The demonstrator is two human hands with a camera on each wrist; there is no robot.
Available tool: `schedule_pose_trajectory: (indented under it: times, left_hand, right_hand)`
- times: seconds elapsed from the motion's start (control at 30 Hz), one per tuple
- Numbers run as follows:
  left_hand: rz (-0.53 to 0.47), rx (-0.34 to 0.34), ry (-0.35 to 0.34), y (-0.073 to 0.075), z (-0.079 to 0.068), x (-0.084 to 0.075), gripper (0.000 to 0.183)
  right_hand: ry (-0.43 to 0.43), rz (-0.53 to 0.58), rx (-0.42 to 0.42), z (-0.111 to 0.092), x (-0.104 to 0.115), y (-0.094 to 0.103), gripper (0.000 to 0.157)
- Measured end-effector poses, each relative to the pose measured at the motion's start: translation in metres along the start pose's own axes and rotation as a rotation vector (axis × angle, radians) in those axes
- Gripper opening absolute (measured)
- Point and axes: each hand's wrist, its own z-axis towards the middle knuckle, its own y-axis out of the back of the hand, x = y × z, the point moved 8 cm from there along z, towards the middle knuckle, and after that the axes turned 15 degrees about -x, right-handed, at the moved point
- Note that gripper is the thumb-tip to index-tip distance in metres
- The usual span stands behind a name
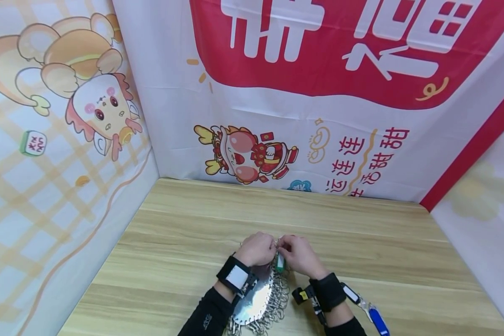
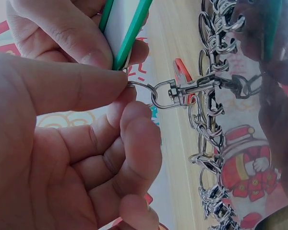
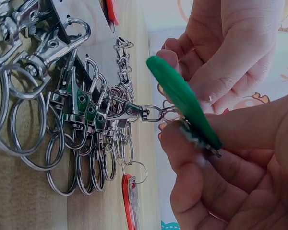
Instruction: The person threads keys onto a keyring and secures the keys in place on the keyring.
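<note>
My left hand pinches a small split ring between thumb and forefinger in the left wrist view. That ring hangs from a silver swivel clasp hooked to the rim of a shiny metal plate. My right hand pinches a green key tag, with the tag's lower end right at the ring. The tag's white label side shows in the left wrist view. Many more clasps with rings line the plate's edge. The metal piece under my right fingertips is mostly hidden.
A red key tag with a key hangs from a ring at the plate's edge. On the wooden table, a blue key tag and a black-edged tag lie by my right wrist. Printed cloth walls stand behind and beside the table.
</note>
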Motion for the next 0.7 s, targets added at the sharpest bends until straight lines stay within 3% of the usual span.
schedule_pose_trajectory:
  times: [0.3, 0.7]
  left_hand:
    - [-0.074, 0.023, 0.013, -0.0012, -0.0002, -0.0001, 0.031]
    - [-0.020, 0.026, -0.025, -0.0018, 0.0017, -0.0001, 0.032]
  right_hand:
    - [-0.090, 0.051, 0.006, 0.0002, -0.0034, 0.0000, 0.009]
    - [-0.110, 0.031, -0.012, 0.0011, -0.0041, 0.0017, 0.009]
